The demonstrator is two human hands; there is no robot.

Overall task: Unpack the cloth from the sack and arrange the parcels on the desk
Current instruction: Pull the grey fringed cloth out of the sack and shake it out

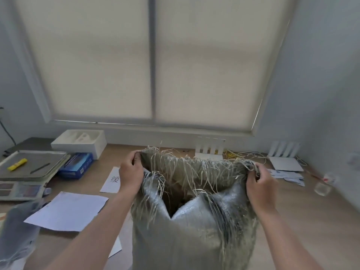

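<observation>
A grey woven sack (187,234) with a frayed, stringy mouth stands upright in front of me at the near edge of the wooden desk (303,211). My left hand (131,173) grips the left side of the sack's rim. My right hand (260,187) grips the right side of the rim. The two hands hold the mouth spread wide. The inside is dark, so its contents are hidden. A parcel in clear plastic with dark cloth (17,232) lies blurred at the near left.
A weighing scale (29,168) with a yellow marker stands at the left, beside a blue box (77,165) and a white foam tray (79,143). Paper sheets (68,211) lie left of the sack. White routers (209,151), cables and envelopes sit at the back right.
</observation>
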